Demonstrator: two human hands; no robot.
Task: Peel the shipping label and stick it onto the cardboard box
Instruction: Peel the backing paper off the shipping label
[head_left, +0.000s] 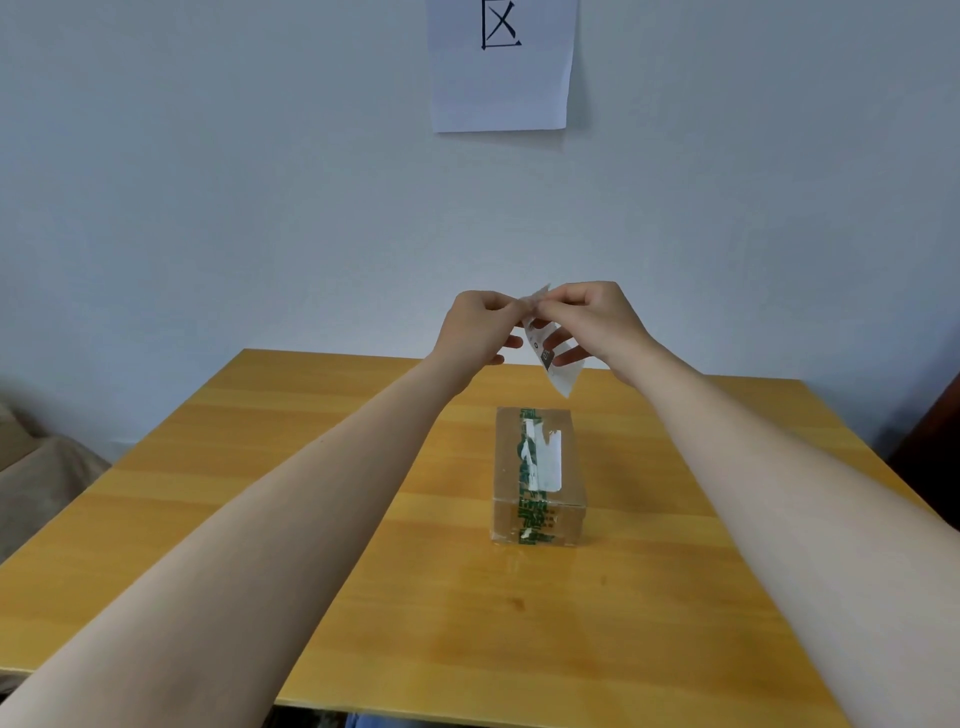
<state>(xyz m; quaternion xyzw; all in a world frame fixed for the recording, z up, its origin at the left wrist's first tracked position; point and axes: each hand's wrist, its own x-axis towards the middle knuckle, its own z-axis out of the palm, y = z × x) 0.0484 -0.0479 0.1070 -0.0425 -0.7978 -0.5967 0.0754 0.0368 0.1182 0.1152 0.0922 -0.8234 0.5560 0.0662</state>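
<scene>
A small cardboard box (540, 467) stands on the wooden table (311, 493), right of centre, sealed with green printed tape and bearing torn white paper remnants on its top. Above and beyond the box, both arms are stretched out. My left hand (480, 327) and my right hand (597, 322) pinch the upper corner of a white shipping label (558, 371) between thumbs and fingertips. The label hangs down at a slant with dark print on it. Whether its backing has separated at the corner I cannot tell.
A white sheet (501, 67) with a black character hangs on the pale wall behind the table. A beige cushioned seat (31, 467) sits off the table's left edge, and a dark object (935, 441) shows at the right edge.
</scene>
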